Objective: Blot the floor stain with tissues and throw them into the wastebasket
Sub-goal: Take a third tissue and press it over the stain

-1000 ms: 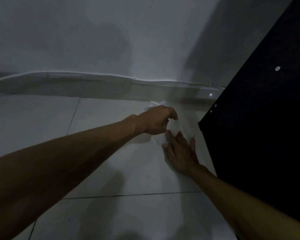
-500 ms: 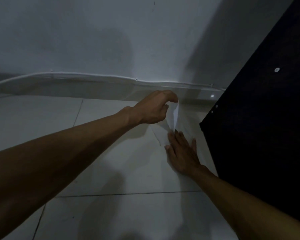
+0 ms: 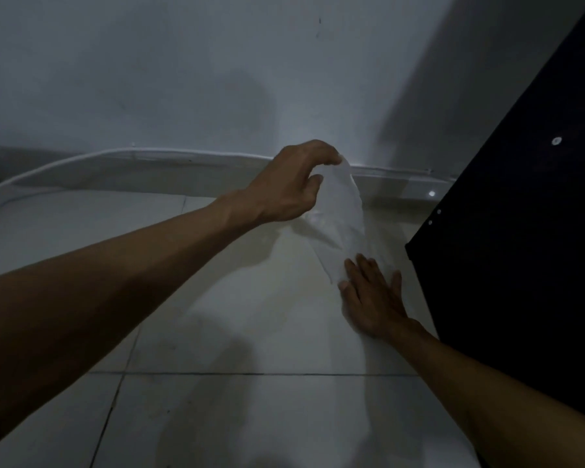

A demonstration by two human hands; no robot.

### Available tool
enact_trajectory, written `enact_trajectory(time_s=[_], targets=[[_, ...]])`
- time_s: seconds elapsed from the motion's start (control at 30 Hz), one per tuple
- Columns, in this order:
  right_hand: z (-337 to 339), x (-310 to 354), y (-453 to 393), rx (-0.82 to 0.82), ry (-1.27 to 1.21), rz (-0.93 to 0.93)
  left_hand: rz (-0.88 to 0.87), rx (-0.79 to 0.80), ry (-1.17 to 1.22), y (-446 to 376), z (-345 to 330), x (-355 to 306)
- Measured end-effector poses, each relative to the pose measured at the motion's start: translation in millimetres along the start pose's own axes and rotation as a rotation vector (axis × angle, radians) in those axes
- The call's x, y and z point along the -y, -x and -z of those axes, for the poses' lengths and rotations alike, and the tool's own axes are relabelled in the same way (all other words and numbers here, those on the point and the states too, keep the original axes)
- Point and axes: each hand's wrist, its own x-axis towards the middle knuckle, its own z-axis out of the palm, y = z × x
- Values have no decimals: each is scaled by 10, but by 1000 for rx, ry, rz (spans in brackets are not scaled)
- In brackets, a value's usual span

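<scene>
White tissue (image 3: 340,228) is hanging stretched between the two hands, over the pale floor tile near the wall corner. Its top end is raised off the floor, its bottom end is lying on the tile under the right fingertips.

Left hand (image 3: 293,187) is pinching the tissue's top edge, grip closed on it with thumb and curled fingers, wrist bent down, forearm reaching in from lower left.

Right hand (image 3: 374,298) is lying flat on the floor, fingers straight and spread, fingertips pressing the tissue's lower end down; nothing is being gripped by it. Its forearm is coming in from lower right.

Floor (image 3: 217,417) is showing light glossy tiles with dark grout lines; a faint yellowish patch is showing on the tile just left of the right hand, too dim to tell if it is the stain.

Dark cabinet panel (image 3: 520,231) is standing just right of the right hand, with small pale dots on its face. Grey wall (image 3: 183,79) is behind, with a white skirting (image 3: 149,173) and a white cable (image 3: 65,160) running along its top. Lighting is dim.
</scene>
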Motion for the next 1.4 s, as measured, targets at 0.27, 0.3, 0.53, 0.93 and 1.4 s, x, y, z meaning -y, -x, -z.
enact_trajectory(time_s=[0.27, 0.3, 0.53, 0.93, 1.4], targets=[[32, 3, -105, -45, -22, 6, 68, 23, -112, 599, 524, 54], [33, 23, -104, -77, -2, 4, 84, 20, -122, 690, 595, 62], [318, 736, 16, -409, -270, 196, 213, 9, -134, 1277, 959, 94], [502, 2315, 141, -360, -521, 558, 557, -200, 48, 2063, 1345, 125], [124, 2287, 513, -343, -184, 932, 764, -481, 123, 3515, 758, -79]])
